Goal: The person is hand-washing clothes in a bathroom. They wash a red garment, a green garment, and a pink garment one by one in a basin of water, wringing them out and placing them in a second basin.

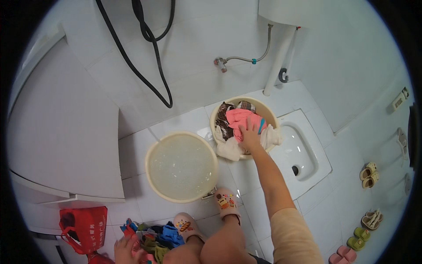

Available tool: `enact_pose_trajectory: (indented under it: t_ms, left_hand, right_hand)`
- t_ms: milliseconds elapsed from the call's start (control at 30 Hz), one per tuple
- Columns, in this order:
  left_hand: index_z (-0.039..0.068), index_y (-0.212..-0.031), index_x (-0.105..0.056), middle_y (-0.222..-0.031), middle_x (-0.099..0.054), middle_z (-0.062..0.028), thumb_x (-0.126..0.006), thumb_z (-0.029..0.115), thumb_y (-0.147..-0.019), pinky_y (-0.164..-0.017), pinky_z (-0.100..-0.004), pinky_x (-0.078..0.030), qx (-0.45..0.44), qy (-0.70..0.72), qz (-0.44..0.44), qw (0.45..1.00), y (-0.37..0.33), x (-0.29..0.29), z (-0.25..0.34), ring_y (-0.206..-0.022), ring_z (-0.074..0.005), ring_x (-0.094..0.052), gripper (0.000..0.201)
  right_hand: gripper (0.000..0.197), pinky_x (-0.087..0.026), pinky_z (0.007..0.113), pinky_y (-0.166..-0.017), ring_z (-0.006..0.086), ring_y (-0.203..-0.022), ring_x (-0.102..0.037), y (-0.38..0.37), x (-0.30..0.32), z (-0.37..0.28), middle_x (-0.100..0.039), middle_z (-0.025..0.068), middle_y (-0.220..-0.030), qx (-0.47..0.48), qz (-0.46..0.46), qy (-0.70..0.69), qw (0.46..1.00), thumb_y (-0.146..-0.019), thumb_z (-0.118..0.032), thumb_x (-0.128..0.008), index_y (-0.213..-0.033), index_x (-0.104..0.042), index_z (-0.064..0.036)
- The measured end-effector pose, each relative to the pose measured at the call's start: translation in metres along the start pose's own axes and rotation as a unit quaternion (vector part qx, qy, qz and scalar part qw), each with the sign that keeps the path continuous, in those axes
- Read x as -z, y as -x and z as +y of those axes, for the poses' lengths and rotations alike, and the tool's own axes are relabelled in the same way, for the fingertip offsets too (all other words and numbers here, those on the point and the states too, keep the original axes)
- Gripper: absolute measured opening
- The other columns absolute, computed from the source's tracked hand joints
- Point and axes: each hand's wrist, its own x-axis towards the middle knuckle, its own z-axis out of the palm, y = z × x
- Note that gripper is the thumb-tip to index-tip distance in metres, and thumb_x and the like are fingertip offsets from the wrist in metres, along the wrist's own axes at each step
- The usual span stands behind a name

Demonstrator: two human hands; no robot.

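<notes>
My right arm reaches forward to a cream basin [274, 121] heaped with laundry. My right hand [249, 135] rests on a pink garment [235, 117] there, its fingers spread. Around that garment lie dark plaid cloth [223, 128] and white cloth [229, 149], the white hanging over the rim. To the left stands a second cream basin [150, 185], holding cloudy water with some suds. Low on the left, my left hand [125, 250] is beside a pile of coloured clothes [165, 235], fingers apart; part of it is cut off by the frame edge.
A squat toilet [323, 158] is set in the tiles to the right. A red bag [85, 229] lies lower left, near a white cabinet [66, 123]. Shoes [369, 175] hang along the right wall. A black hose [127, 57] and a tap [221, 64] are on the far wall.
</notes>
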Motion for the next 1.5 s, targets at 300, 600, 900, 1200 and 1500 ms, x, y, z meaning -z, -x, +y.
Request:
enact_pose_trajectory:
  t_ms: [300, 600, 900, 1200, 1500]
  left_hand:
    - [0.009, -0.138, -0.022, -0.140, -0.027, -0.0174, -0.060, 0.026, -0.081, -0.101, -0.0407, -0.031, -0.147, 0.495, 0.017, 0.856, -0.249, 0.068, 0.186, -0.123, -0.0335, -0.037, 0.071]
    - [-0.001, -0.131, -0.030, -0.131, -0.037, -0.0173, -0.062, 0.019, -0.074, -0.096, -0.0344, -0.035, -0.274, 0.486, 0.265, 0.786, -0.234, 0.142, 0.269, -0.117, -0.0242, -0.039, 0.068]
    - [0.004, -0.121, -0.044, -0.117, -0.052, -0.0099, -0.043, 0.011, -0.087, -0.091, -0.0363, -0.043, -0.211, 0.784, 0.146, 0.565, -0.225, 0.159, 0.174, -0.105, -0.0226, -0.053, 0.036]
    - [0.007, -0.112, -0.048, -0.109, -0.058, -0.0096, -0.049, 0.028, -0.087, -0.082, -0.0398, -0.046, 0.026, 0.649, 0.161, 0.743, -0.299, 0.075, 0.078, -0.099, -0.0251, -0.057, 0.033]
    - [0.018, -0.138, -0.026, -0.114, -0.055, -0.0178, -0.064, 0.057, -0.063, -0.085, -0.0427, -0.044, -0.079, -0.105, 0.140, 0.981, -0.290, -0.076, 0.062, -0.101, -0.0359, -0.055, 0.093]
  right_hand:
    - [0.032, -0.043, 0.035, -0.078, 0.0258, -0.090, -0.054, -0.033, 0.069, 0.020, -0.055, 0.0099, -0.095, -0.036, 0.027, -0.345, 0.937, -0.067, -0.007, -0.063, -0.097, -0.052, -0.0051]
    - [0.026, -0.044, 0.024, -0.076, 0.0111, -0.091, -0.053, -0.036, 0.285, -0.141, -0.053, 0.0035, -0.097, -0.028, -0.167, -0.764, 0.623, -0.084, -0.018, -0.059, -0.104, -0.047, -0.0057]
    - [0.055, -0.045, 0.030, -0.088, 0.0186, -0.107, -0.050, -0.010, 0.182, -0.202, -0.046, 0.0120, -0.121, -0.002, -0.272, -0.730, 0.627, -0.084, -0.025, -0.060, -0.128, -0.035, -0.0063]
    - [0.035, -0.042, 0.040, -0.087, 0.0327, -0.111, -0.045, 0.037, 0.004, -0.181, -0.048, 0.0140, -0.121, 0.020, -0.171, -0.234, 0.957, -0.068, -0.012, -0.062, -0.103, -0.059, -0.0104]
    - [0.089, -0.028, 0.060, -0.097, 0.0349, -0.130, -0.025, 0.117, -0.065, -0.210, -0.019, 0.0082, -0.145, 0.293, -0.364, -0.098, 0.879, -0.061, -0.045, -0.071, -0.136, -0.030, -0.0223]
